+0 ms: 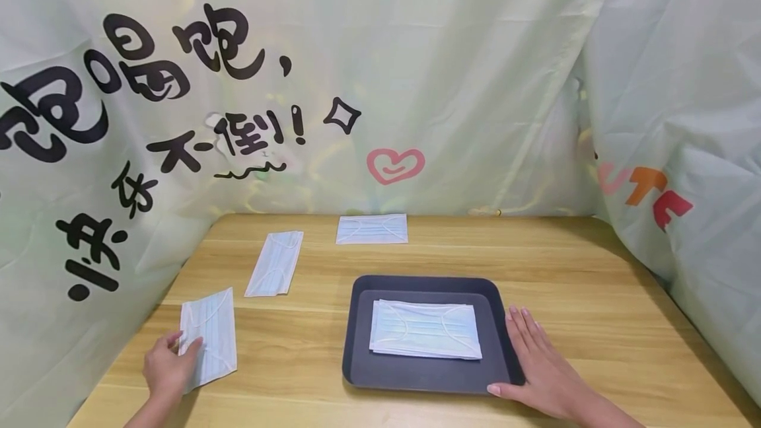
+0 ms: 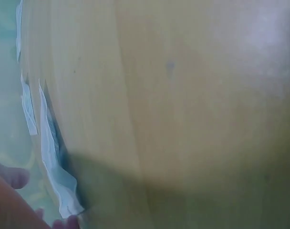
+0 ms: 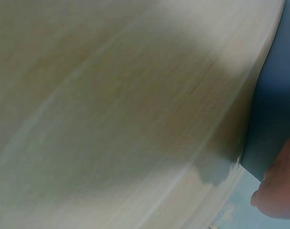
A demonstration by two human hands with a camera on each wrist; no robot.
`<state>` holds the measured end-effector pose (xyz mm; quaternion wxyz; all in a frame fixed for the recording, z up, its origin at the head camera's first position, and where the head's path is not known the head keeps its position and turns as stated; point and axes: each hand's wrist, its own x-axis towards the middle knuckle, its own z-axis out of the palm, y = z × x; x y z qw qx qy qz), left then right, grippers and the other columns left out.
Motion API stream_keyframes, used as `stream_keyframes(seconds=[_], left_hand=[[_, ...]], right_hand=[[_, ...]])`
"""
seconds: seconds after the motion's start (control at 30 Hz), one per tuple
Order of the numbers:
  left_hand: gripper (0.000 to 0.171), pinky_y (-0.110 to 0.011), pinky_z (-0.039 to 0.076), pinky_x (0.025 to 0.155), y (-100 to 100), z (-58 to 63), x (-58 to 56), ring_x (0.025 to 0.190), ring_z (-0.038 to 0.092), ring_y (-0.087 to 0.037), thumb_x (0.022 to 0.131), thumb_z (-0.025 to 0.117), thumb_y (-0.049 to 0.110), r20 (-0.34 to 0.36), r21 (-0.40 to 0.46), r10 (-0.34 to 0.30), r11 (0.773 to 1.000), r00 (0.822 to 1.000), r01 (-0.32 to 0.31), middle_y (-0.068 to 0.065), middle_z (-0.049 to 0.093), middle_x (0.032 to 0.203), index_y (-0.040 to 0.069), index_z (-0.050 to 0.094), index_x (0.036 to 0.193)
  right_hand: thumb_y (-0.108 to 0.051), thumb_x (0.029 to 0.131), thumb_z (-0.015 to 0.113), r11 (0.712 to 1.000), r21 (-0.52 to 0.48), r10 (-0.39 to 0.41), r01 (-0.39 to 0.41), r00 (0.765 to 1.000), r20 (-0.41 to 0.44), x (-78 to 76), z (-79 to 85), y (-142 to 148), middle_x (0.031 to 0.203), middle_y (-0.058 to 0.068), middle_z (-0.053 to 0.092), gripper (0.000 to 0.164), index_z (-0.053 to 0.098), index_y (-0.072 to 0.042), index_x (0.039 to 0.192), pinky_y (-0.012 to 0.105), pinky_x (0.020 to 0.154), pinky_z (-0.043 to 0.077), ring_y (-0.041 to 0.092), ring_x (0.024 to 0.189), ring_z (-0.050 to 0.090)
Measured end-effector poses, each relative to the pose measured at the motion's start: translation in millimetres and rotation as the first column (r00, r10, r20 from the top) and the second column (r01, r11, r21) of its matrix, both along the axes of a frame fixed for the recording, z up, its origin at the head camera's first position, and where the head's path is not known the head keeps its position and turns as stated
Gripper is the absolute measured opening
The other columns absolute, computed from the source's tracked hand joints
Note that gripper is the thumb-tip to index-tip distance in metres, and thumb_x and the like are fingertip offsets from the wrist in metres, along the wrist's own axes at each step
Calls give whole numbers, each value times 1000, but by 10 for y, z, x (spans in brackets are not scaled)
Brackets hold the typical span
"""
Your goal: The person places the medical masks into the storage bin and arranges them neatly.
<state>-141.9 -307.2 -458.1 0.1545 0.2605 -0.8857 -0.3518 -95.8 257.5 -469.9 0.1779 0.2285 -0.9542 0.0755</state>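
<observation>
A light-blue face mask (image 1: 215, 335) with white ear loops lies at the left of the table, its near left part bent up a little. My left hand (image 1: 171, 362) holds it at its left edge, thumb over the top and fingers at the edge; the left wrist view shows the mask (image 2: 54, 157) edge-on with fingertips (image 2: 71, 222) at its end. A dark rectangular tray (image 1: 422, 378) carries a small stack of face masks (image 1: 425, 329). Against the tray's right side rests my right hand (image 1: 543, 372), fingers extended and thumb at the near corner.
Two more face masks lie flat farther back, one upright-turned mask (image 1: 275, 264) at the left and one sideways mask (image 1: 372, 228) by the back edge. Printed fabric (image 1: 475, 84) hangs behind and on both sides of the wooden table (image 1: 297, 349).
</observation>
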Motion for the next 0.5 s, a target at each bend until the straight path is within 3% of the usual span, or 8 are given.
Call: stream_keyframes(seconds=[0.3, 0.5], left_hand=[[56, -59, 27, 94, -61, -18, 31, 111, 30, -57, 79, 60, 12, 195, -11, -13, 1000, 981, 15, -39, 40, 120, -14, 37, 123], [59, -59, 27, 100, -83, -20, 33, 114, 27, -56, 80, 60, 7, 244, 20, -25, 1000, 969, 21, -41, 34, 122, -17, 32, 126]], right_hand=[[-62, 68, 68, 1000, -11, -6, 6, 1000, 25, -2, 12, 0, 156, 15, 0, 115, 18, 7, 144, 15, 111, -16, 8, 139, -23], [-62, 70, 67, 1000, -13, -15, 16, 999, 45, 7, 17, -8, 156, 17, 5, 113, 19, 7, 144, 14, 110, -17, 7, 139, -23]])
